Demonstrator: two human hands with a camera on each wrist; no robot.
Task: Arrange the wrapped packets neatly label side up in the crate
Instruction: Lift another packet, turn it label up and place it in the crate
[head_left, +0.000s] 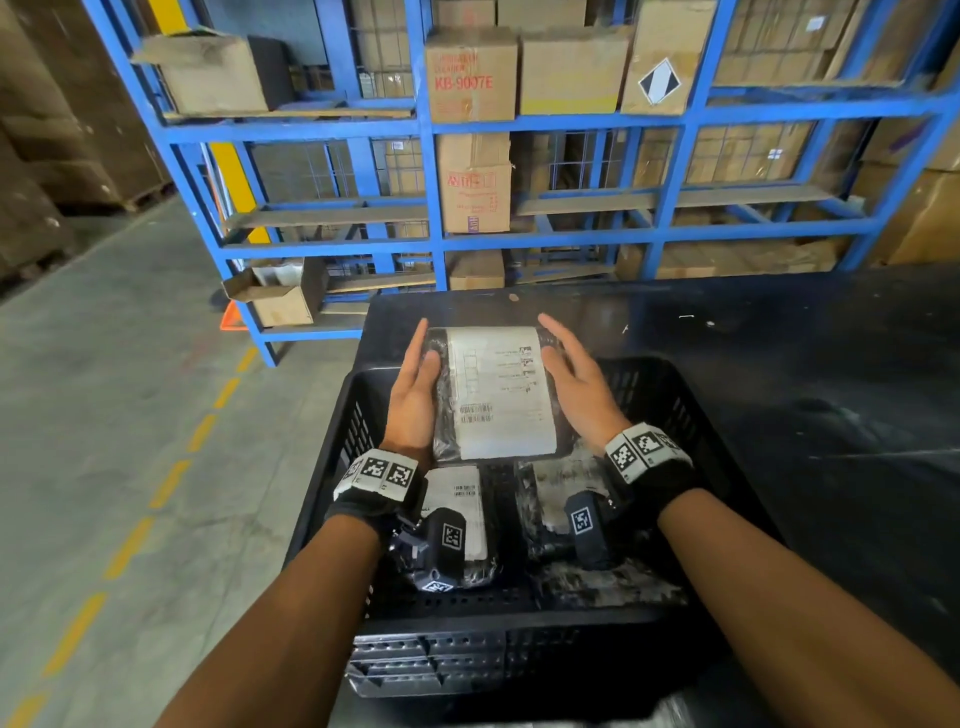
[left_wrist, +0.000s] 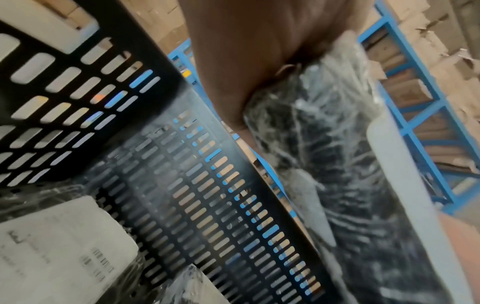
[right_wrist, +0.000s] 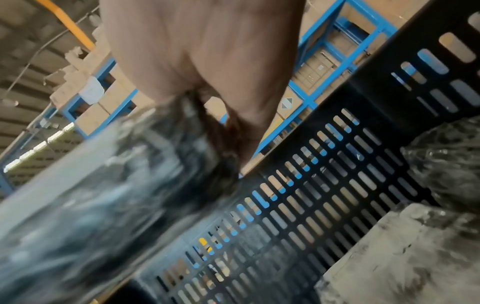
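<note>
A black shrink-wrapped packet (head_left: 498, 389) with its white label facing up hangs over the far half of the black slotted crate (head_left: 332, 467). My left hand (head_left: 423, 345) presses its left edge with straight fingers, the thumb lying on top. On the packet's right edge my right hand (head_left: 553, 340) does the same. The left wrist view shows the left hand (left_wrist: 246, 51) against the packet (left_wrist: 324, 144). The right wrist view shows the right hand (right_wrist: 207, 51) on the packet (right_wrist: 103, 195). In the crate lie a labelled packet (head_left: 462, 499) and another packet (head_left: 550, 488).
The crate stands on a black table (head_left: 779, 364) that stretches to the right. Behind it rises blue shelving (head_left: 431, 208) full of cardboard boxes. Grey floor with a dashed yellow line (head_left: 171, 483) runs along the left. A further wrapped packet (head_left: 608, 587) lies at the crate's near right.
</note>
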